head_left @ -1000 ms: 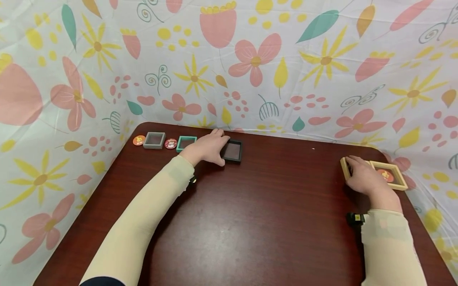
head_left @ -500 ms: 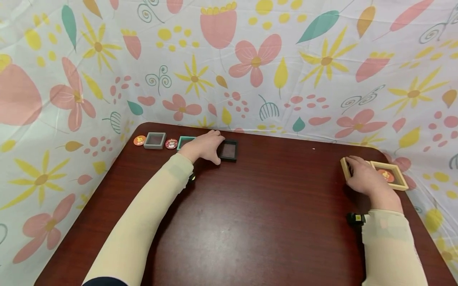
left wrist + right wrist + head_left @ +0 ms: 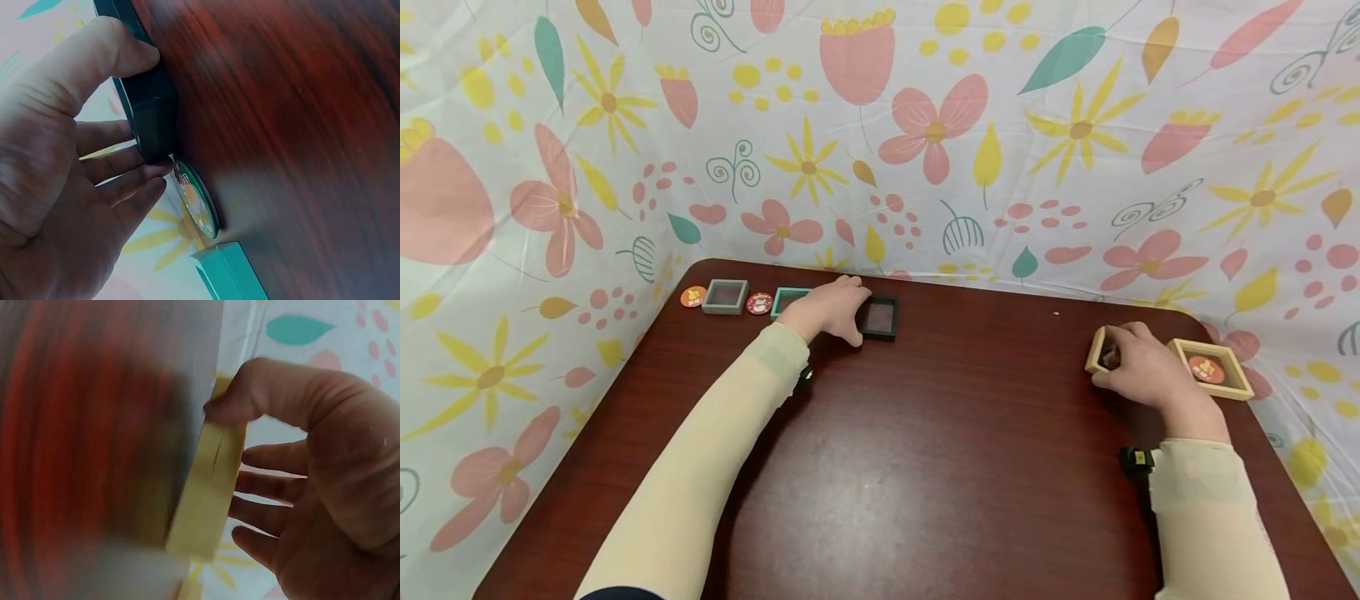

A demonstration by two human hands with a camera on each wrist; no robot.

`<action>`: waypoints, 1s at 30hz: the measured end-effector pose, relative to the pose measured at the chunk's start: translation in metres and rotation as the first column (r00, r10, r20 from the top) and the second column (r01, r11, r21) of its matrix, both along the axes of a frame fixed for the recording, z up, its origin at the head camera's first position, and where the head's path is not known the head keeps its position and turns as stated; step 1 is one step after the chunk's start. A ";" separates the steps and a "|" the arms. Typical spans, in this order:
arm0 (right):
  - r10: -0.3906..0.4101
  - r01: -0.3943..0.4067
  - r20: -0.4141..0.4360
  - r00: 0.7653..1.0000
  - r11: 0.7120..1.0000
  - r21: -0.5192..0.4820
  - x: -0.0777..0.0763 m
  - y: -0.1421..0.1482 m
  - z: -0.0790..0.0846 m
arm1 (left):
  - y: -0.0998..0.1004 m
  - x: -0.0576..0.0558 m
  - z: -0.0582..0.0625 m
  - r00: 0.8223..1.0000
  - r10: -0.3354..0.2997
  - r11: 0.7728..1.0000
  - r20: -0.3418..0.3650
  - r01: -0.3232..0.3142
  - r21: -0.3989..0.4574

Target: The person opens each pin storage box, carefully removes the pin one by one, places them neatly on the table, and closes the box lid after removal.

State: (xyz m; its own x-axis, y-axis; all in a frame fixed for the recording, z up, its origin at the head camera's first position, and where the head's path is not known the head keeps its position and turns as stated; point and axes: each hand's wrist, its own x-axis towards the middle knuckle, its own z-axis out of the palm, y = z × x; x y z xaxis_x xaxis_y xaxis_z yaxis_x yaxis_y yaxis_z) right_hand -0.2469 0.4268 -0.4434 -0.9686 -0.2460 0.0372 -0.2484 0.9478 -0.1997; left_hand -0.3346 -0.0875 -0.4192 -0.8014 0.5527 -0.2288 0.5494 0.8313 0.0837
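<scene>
At the back of the table my left hand grips a black square frame by its edges. In the left wrist view, the thumb presses one side of that black frame, with fingers on the opposite side. A round badge with a green edge stands right by the fingertips; in the head view the hand hides it. My right hand holds a pale yellow frame between thumb and fingers, slightly tilted. In the right wrist view, the yellow frame's side shows a thin crack-like line.
Another yellow frame with an orange badge inside lies at the right edge. Left of my left hand are a teal frame, a red badge, a grey frame and an orange badge. A patterned curtain borders the table.
The black frame has shifted left with my left hand, then stayed still. My right hand has moved its yellow frame left, apart from the other yellow frame.
</scene>
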 end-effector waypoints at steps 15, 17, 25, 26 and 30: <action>0.363 -0.366 -0.148 0.920 0.931 0.010 0.024 -0.149 0.012 | -0.003 -0.002 -0.002 1.000 0.004 1.000 -0.005 -0.005 -0.016; 0.416 -0.418 -0.165 0.894 0.908 0.025 0.031 -0.168 0.011 | -0.003 -0.002 -0.002 1.000 0.008 1.000 -0.007 -0.008 -0.017; 0.545 -0.535 -0.127 0.829 0.839 0.105 0.059 -0.225 0.012 | -0.001 -0.002 -0.001 1.000 0.008 1.000 -0.009 -0.008 -0.016; 0.554 -0.543 -0.119 0.824 0.832 0.115 0.062 -0.230 0.012 | -0.001 -0.002 -0.001 1.000 0.014 1.000 -0.005 -0.014 -0.018; 0.593 -0.577 -0.117 0.797 0.804 0.144 0.073 -0.248 0.011 | -0.001 -0.001 -0.002 0.999 0.034 0.999 0.010 -0.034 -0.010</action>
